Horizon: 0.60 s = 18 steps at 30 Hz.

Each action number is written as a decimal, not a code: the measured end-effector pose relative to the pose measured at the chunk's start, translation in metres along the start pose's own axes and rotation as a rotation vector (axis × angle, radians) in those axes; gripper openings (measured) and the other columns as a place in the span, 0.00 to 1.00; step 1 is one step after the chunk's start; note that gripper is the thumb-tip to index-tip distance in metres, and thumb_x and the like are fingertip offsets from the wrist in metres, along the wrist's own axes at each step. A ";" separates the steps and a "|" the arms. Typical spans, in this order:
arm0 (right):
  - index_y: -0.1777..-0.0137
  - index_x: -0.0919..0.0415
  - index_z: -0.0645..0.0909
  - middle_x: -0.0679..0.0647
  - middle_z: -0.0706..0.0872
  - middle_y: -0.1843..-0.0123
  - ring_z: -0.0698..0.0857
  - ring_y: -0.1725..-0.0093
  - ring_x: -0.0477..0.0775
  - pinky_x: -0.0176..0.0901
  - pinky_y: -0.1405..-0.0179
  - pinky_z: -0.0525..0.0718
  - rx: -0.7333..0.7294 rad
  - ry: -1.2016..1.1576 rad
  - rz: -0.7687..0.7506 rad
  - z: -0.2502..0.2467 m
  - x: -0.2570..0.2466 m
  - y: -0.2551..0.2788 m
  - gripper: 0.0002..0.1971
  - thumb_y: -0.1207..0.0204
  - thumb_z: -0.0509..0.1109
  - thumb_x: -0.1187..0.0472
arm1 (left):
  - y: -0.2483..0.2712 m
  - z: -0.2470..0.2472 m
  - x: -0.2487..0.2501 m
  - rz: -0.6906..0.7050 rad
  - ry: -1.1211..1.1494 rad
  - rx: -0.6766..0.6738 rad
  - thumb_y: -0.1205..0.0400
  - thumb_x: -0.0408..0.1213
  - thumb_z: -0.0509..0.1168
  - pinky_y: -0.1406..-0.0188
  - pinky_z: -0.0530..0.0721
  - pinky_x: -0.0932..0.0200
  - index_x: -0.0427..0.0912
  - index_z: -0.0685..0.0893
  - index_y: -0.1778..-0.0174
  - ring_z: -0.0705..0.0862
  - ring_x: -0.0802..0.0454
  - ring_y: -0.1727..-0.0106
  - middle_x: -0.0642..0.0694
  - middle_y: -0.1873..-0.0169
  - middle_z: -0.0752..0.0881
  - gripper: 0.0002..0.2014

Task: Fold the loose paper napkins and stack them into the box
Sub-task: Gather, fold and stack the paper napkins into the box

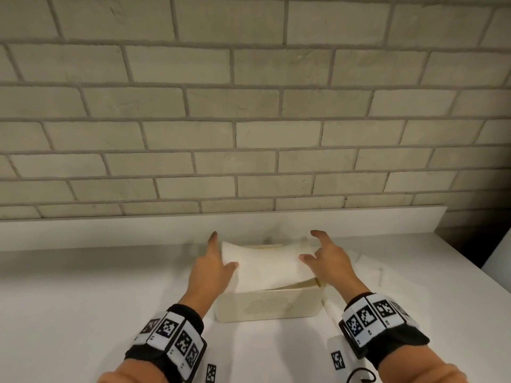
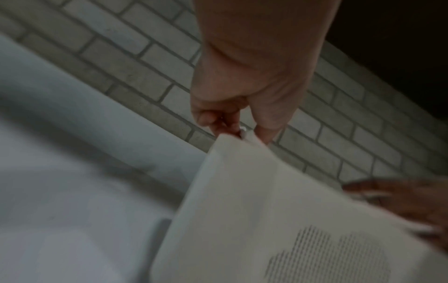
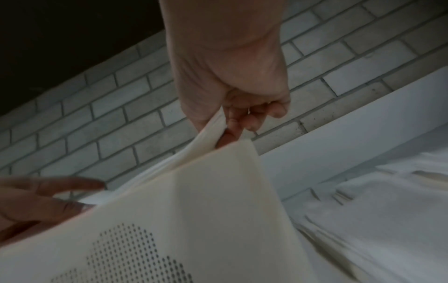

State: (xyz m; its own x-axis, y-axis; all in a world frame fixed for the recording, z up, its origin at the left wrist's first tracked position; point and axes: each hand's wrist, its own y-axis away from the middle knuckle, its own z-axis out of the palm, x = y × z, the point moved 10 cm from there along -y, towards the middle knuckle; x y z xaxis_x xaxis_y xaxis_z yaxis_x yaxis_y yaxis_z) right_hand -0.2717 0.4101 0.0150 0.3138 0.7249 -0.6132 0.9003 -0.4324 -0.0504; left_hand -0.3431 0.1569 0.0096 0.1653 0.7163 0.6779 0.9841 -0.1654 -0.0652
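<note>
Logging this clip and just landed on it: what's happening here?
A person is lowering a folded white napkin into a cream box on a white counter. The left hand pinches the napkin's left end, the right hand its right end; it sags across the open top, not yet flat inside. More loose napkins lie right of the box.

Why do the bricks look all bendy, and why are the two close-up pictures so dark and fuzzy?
Head view: the wide lens bows the brick wall; bright, fairly sharp. Left wrist view: dim, the box and counter smeared by blur. Right wrist view: dim too, the napkin soft, the loose napkins streaked.
</note>
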 end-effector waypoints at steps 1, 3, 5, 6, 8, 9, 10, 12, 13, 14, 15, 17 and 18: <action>0.22 0.50 0.60 0.45 0.78 0.70 0.84 0.53 0.55 0.49 0.41 0.78 -0.012 0.098 -0.017 0.004 0.000 0.000 0.30 0.22 0.66 0.51 | 0.003 0.002 0.005 0.045 -0.154 -0.004 0.18 0.45 0.64 0.60 0.78 0.58 0.48 0.47 0.17 0.85 0.44 0.55 0.41 0.56 0.87 0.39; 0.22 0.47 0.58 0.50 0.86 0.55 0.82 0.41 0.56 0.51 0.36 0.71 -0.018 0.249 -0.042 0.011 0.001 0.000 0.29 0.21 0.64 0.49 | 0.005 0.008 0.012 0.142 -0.434 0.020 0.17 0.47 0.60 0.60 0.75 0.60 0.50 0.49 0.17 0.83 0.48 0.59 0.44 0.57 0.87 0.35; 0.23 0.45 0.61 0.53 0.85 0.42 0.78 0.35 0.56 0.50 0.37 0.68 -0.008 0.388 -0.077 0.016 -0.001 0.001 0.26 0.20 0.62 0.49 | 0.004 0.014 0.020 0.216 -0.613 0.020 0.16 0.47 0.59 0.52 0.75 0.59 0.52 0.60 0.19 0.84 0.48 0.51 0.46 0.53 0.87 0.28; 0.24 0.44 0.64 0.53 0.85 0.40 0.77 0.35 0.55 0.50 0.38 0.67 0.000 0.457 -0.097 0.018 -0.003 0.002 0.24 0.20 0.61 0.49 | 0.003 0.016 0.021 0.242 -0.686 0.020 0.17 0.47 0.60 0.48 0.75 0.59 0.53 0.67 0.23 0.84 0.48 0.46 0.47 0.49 0.88 0.25; 0.30 0.44 0.73 0.51 0.85 0.40 0.76 0.35 0.54 0.49 0.38 0.66 -0.014 0.592 -0.115 0.023 -0.007 0.003 0.18 0.20 0.61 0.52 | 0.003 0.017 0.032 0.317 -0.773 0.040 0.24 0.47 0.70 0.52 0.77 0.60 0.53 0.85 0.40 0.86 0.48 0.50 0.48 0.57 0.90 0.16; 0.34 0.46 0.78 0.51 0.86 0.41 0.75 0.35 0.54 0.49 0.38 0.66 -0.035 0.665 -0.113 0.027 -0.008 0.003 0.16 0.20 0.61 0.54 | 0.003 0.015 0.038 0.358 -0.842 0.073 0.27 0.45 0.72 0.54 0.77 0.60 0.52 0.88 0.49 0.86 0.49 0.51 0.49 0.61 0.90 0.12; 0.37 0.48 0.81 0.51 0.86 0.42 0.75 0.34 0.54 0.49 0.38 0.67 -0.054 0.727 -0.116 0.030 -0.010 0.002 0.14 0.20 0.61 0.56 | 0.002 0.020 0.034 0.331 -0.906 0.018 0.25 0.41 0.69 0.51 0.77 0.58 0.50 0.88 0.50 0.84 0.48 0.47 0.48 0.58 0.90 0.09; 0.40 0.52 0.84 0.52 0.85 0.41 0.74 0.35 0.56 0.48 0.38 0.68 -0.059 0.759 -0.157 0.033 -0.017 0.001 0.14 0.22 0.62 0.61 | -0.002 0.030 0.021 0.270 -1.013 -0.079 0.20 0.35 0.58 0.40 0.73 0.56 0.45 0.84 0.42 0.75 0.44 0.35 0.45 0.44 0.85 0.14; 0.40 0.53 0.84 0.53 0.84 0.41 0.74 0.35 0.56 0.47 0.38 0.69 -0.061 0.718 -0.185 0.033 -0.019 0.002 0.15 0.23 0.62 0.63 | -0.003 0.032 0.023 0.293 -1.031 -0.067 0.20 0.34 0.56 0.38 0.72 0.56 0.43 0.83 0.41 0.72 0.43 0.32 0.44 0.41 0.83 0.15; 0.40 0.53 0.84 0.53 0.83 0.40 0.74 0.36 0.56 0.45 0.38 0.70 -0.059 0.645 -0.211 0.030 -0.021 0.004 0.15 0.24 0.63 0.64 | -0.002 0.030 0.028 0.308 -1.011 -0.031 0.21 0.32 0.57 0.38 0.73 0.55 0.43 0.84 0.42 0.72 0.42 0.32 0.43 0.41 0.82 0.15; 0.39 0.52 0.84 0.53 0.83 0.40 0.74 0.36 0.56 0.44 0.38 0.70 -0.042 0.542 -0.220 0.022 -0.022 0.007 0.15 0.24 0.65 0.63 | 0.001 0.028 0.032 0.309 -0.968 -0.011 0.24 0.30 0.61 0.43 0.75 0.55 0.43 0.86 0.46 0.75 0.41 0.36 0.43 0.45 0.84 0.14; 0.39 0.52 0.85 0.53 0.84 0.41 0.77 0.37 0.54 0.41 0.40 0.73 0.040 0.288 -0.164 -0.007 -0.011 0.017 0.14 0.24 0.69 0.57 | 0.014 0.019 0.061 0.412 -0.766 0.116 0.38 0.26 0.73 0.60 0.81 0.57 0.42 0.91 0.62 0.83 0.41 0.54 0.44 0.63 0.88 0.12; 0.40 0.53 0.85 0.53 0.85 0.42 0.79 0.39 0.53 0.38 0.42 0.74 0.078 0.166 -0.089 -0.024 0.003 0.022 0.13 0.24 0.71 0.56 | 0.021 0.016 0.072 0.468 -0.613 0.168 0.44 0.25 0.78 0.66 0.82 0.58 0.43 0.91 0.67 0.85 0.43 0.63 0.45 0.70 0.87 0.13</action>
State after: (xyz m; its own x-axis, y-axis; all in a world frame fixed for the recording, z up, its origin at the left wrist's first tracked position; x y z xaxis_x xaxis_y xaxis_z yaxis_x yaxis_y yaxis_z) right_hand -0.2432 0.4155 0.0311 0.2850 0.8381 -0.4652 0.9026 -0.3980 -0.1640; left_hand -0.3090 0.2156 0.0457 0.5229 0.8518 0.0314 0.7922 -0.4721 -0.3867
